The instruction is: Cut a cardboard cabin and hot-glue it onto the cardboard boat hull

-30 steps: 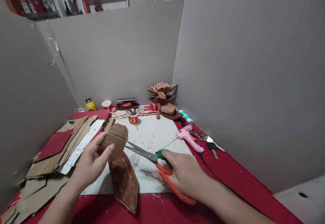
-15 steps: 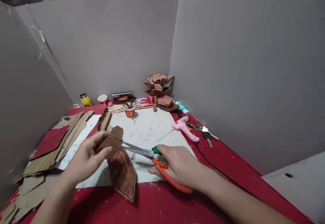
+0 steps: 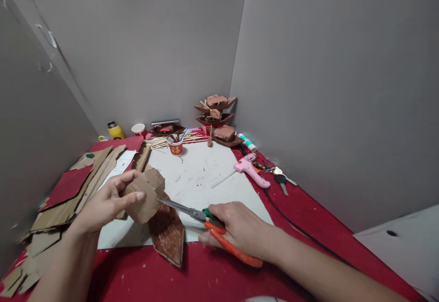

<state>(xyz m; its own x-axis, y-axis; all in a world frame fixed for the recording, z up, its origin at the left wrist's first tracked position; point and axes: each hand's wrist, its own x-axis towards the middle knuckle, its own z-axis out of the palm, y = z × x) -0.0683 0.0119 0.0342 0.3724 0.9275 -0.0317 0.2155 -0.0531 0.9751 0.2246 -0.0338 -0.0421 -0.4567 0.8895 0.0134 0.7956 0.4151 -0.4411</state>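
Note:
My left hand point(image 3: 109, 201) pinches a piece of brown cardboard point(image 3: 142, 201) between thumb and fingers, its flat face turned up toward me. My right hand point(image 3: 236, 229) grips scissors point(image 3: 219, 235) with orange and green handles. The blades look nearly closed, and their tip meets the right edge of the cardboard; whether they bite into it I cannot tell. Under the cardboard lies a brown-painted pointed cardboard shape point(image 3: 168, 233), partly covered, resting across the white sheet point(image 3: 202, 174) and the red table cover.
Cardboard scraps point(image 3: 51, 219) pile up on the left. A paper cup with brown paint point(image 3: 176, 146), thin sticks point(image 3: 161, 142) and brown model boats point(image 3: 219, 119) stand at the back. To the right lie a pink glue gun point(image 3: 252, 169) with its cord, and keys point(image 3: 281, 178).
The cardboard has been turned so that more of its flat face shows, lower and further left. The scissors have closed more, and their tip has shifted slightly left and down.

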